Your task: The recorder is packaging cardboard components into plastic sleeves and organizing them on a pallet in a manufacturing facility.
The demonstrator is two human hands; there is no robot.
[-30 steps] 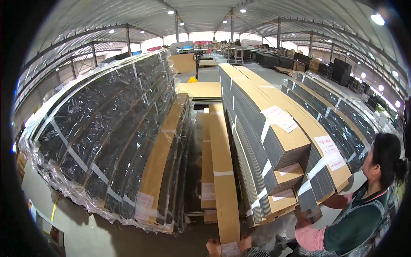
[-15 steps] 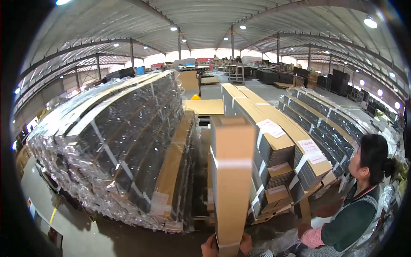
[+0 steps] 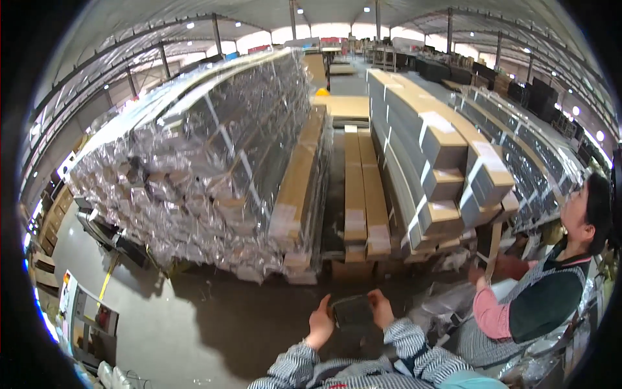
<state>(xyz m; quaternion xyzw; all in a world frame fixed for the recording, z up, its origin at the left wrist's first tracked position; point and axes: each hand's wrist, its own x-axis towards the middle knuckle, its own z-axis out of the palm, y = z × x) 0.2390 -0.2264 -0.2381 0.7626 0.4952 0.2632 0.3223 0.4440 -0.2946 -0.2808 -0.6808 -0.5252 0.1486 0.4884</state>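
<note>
Near the lower middle, a dark, boxy thing [image 3: 354,312] sits between my two hands; its kind is unclear. My left hand [image 3: 321,321] grips its left side, with the thumb near the top edge. The right side is held by my right hand [image 3: 381,308], fingers curled at the upper corner. Beyond them, two long brown cartons [image 3: 354,194] lie side by side in the gap between the stacks, their labelled ends toward me. To their left stands a tall stack of long dark bundles [image 3: 194,168] in clear plastic film.
Right of the gap is a strapped stack of long cardboard-topped bundles [image 3: 447,152], its ends jutting toward me. A co-worker [image 3: 544,292] at the right has a hand on a narrow board [image 3: 494,249]. Loose plastic film [image 3: 440,301] lies between us. A grey machine [image 3: 87,318] stands at left.
The upright long carton is no longer raised between my hands; two cartons now show lying in the gap. My hands hold a dark boxy thing. The view has tilted down.
</note>
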